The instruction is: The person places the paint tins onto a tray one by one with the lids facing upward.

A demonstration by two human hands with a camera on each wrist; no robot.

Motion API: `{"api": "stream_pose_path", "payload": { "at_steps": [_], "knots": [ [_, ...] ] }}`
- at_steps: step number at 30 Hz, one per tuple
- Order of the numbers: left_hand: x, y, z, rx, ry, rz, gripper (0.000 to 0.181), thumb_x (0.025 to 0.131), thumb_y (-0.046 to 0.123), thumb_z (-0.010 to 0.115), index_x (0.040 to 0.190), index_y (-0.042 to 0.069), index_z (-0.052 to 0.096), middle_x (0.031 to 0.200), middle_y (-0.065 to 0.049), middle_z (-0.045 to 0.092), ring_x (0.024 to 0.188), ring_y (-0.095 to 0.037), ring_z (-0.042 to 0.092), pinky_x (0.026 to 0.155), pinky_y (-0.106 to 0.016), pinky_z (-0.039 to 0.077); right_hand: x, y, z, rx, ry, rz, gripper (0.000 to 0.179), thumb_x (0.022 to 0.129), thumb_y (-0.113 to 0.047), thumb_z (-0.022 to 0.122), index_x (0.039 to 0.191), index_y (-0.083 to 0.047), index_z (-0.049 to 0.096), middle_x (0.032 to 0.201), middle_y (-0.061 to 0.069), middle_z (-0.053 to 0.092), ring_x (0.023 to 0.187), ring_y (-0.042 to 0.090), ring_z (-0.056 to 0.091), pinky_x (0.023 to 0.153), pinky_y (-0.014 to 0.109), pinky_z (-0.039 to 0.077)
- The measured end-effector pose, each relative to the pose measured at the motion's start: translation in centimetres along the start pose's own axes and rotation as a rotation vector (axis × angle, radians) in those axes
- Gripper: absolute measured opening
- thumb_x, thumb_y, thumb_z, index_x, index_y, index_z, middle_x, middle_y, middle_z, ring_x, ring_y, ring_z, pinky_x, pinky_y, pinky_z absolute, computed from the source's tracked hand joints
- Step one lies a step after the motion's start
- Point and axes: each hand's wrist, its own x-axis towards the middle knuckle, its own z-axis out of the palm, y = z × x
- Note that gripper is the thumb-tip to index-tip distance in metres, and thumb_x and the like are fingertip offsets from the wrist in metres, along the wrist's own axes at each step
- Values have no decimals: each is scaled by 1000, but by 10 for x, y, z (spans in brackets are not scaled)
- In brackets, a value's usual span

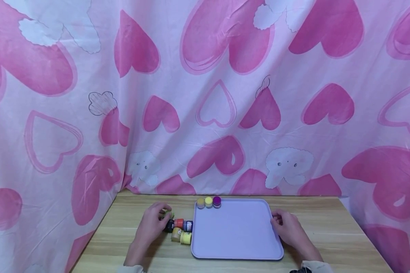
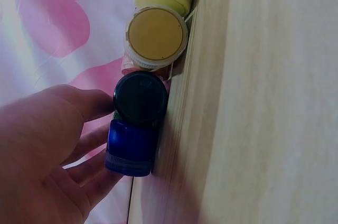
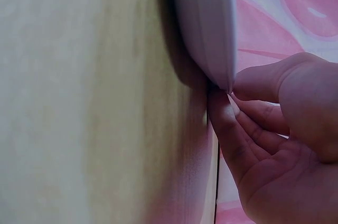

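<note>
My left hand (image 1: pixel 152 223) is at a cluster of small paint jars left of the tray, thumb and fingertips about a green paint jar (image 1: pixel 171 214). In the left wrist view the thumb tip is right at a black-lidded jar (image 2: pixel 140 97), with other fingers behind a blue jar (image 2: pixel 131 147); the green jar is mostly hidden. My right hand (image 1: pixel 288 226) pinches the right edge of a lilac tray (image 1: pixel 237 231), thumb above and index finger under the rim. Ochre (image 1: pixel 200 202), yellow (image 1: pixel 208 201) and purple (image 1: pixel 216 201) jars stand at the tray's far left corner.
Beside the tray's left edge lie a red jar (image 1: pixel 179 223), another blue jar (image 1: pixel 188 226), an ochre jar (image 1: pixel 176 235) and a yellow jar (image 1: pixel 186 238). A pink heart-patterned curtain (image 1: pixel 198 151) hangs behind and beside the wooden table (image 1: pixel 335 231).
</note>
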Motion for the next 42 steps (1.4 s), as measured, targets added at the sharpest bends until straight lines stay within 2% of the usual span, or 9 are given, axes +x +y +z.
{"api": "stream_pose_path", "payload": {
  "at_steps": [5,13,20,23,28,31,34,38,42],
  "knots": [
    [1,1,-1,-7,-19,-13,12,95,11,83,105,17,80,121,-9,77,99,-20,76,84,-36,68,-1,-1,0,0,-1,1,29,102,-7,66,128,5,70,97,6,68,88,18,60,73,30,59],
    [3,-1,-1,-50,-17,-26,14,93,13,85,105,14,78,108,-7,79,94,-17,77,83,-36,68,-1,-2,-1,2,-8,8,28,103,-7,66,128,4,71,97,6,68,88,18,60,72,30,58],
    [3,-2,-2,-45,-9,20,13,96,5,80,106,14,81,111,-7,81,104,-25,79,86,-39,68,-1,-2,-2,9,-14,9,28,103,-8,65,129,3,70,97,6,68,88,18,60,72,29,57],
    [2,-2,-2,-29,-6,36,13,95,7,81,105,15,83,111,-7,81,105,-27,79,86,-41,68,-1,0,-1,13,-15,11,28,103,-7,65,128,3,71,97,6,67,88,19,60,71,29,57],
    [3,-2,-1,-37,-11,15,14,93,14,85,107,14,82,111,-7,81,98,-24,80,84,-41,68,1,2,0,16,-14,12,29,103,-7,65,129,3,71,97,6,68,89,19,60,71,29,57],
    [4,-1,-1,-50,-13,0,17,94,11,84,110,11,81,113,-9,81,97,-24,79,84,-40,68,1,2,0,19,-15,10,29,102,-7,65,129,3,71,97,6,68,88,19,60,71,29,57],
    [5,0,-1,-50,-10,-1,20,95,9,82,115,11,80,116,-11,80,102,-25,79,86,-40,68,1,1,0,20,-16,14,30,102,-7,65,129,3,70,97,6,68,88,19,60,71,29,57],
    [4,-1,0,-31,20,29,18,96,7,79,112,15,82,115,-10,80,107,-26,76,91,-44,67,0,1,0,18,-18,17,30,102,-7,65,130,3,70,98,6,68,88,19,60,72,29,57],
    [5,0,0,-56,28,-5,16,98,8,77,110,17,82,117,-10,79,112,-30,76,94,-47,66,1,2,0,16,-20,14,31,102,-7,65,131,3,70,98,5,68,88,19,60,72,29,58]
  ]
}}
